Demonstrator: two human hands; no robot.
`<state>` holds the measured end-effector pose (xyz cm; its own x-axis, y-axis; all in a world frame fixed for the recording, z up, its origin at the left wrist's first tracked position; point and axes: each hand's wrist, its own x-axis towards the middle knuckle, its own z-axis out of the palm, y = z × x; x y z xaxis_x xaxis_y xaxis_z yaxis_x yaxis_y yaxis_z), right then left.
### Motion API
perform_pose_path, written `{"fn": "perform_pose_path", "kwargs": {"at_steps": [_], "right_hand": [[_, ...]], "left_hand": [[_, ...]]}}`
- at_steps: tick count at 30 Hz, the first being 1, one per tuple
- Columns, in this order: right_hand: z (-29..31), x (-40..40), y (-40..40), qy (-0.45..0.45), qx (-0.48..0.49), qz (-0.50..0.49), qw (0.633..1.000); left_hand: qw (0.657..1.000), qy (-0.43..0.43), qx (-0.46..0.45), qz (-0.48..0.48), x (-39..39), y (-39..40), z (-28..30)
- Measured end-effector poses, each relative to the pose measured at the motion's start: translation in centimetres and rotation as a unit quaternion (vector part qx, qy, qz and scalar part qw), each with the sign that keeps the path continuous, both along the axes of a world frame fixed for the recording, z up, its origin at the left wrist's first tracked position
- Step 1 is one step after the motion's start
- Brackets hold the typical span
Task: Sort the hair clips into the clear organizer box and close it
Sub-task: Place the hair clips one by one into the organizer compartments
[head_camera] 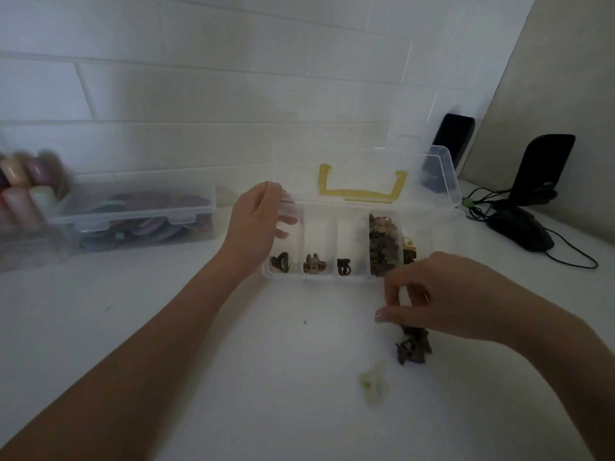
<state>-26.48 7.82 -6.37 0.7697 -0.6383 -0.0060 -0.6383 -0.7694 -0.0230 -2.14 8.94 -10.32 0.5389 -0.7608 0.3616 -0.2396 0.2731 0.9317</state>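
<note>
The clear organizer box (319, 277) stands open on the white table, its lid (439, 174) with a yellow handle (361, 193) tilted back. Single small clips lie in the three left compartments; the fourth holds a heap of brown clips (384, 247). My left hand (256, 224) grips the box's left end, fingers curled over its rim. My right hand (442, 301) hovers at the box's front right corner, fingers curled above a small pile of brown clips (414, 347) on the table. Whether it pinches a clip is hidden. A pale clip (374, 380) lies nearby.
A second clear lidded box (133, 217) with round coloured items stands at the left, with blurred pastel objects (23, 184) beyond it. Two black speakers (545, 168), a black mouse (522, 231) and cables sit at the right against the wall.
</note>
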Motion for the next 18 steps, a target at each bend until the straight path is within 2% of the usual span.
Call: {"fn": "perform_pose_path", "kwargs": {"at_steps": [7, 11, 15, 18], "right_hand": [[-0.24, 0.14, 0.62, 0.0, -0.041, -0.058, 0.997], [0.02, 0.37, 0.94, 0.021, -0.096, -0.074, 0.992], [-0.4, 0.18, 0.72, 0.037, -0.061, -0.083, 0.994], [-0.75, 0.49, 0.44, -0.011, -0.021, -0.048, 0.999]], "left_hand": [[1.0, 0.007, 0.002, 0.003, -0.2, 0.08, 0.05], [1.0, 0.008, 0.008, 0.004, -0.12, -0.07, 0.14], [1.0, 0.012, 0.008, 0.003, -0.14, -0.15, 0.1], [1.0, 0.019, 0.008, 0.006, -0.16, -0.24, 0.07]]}}
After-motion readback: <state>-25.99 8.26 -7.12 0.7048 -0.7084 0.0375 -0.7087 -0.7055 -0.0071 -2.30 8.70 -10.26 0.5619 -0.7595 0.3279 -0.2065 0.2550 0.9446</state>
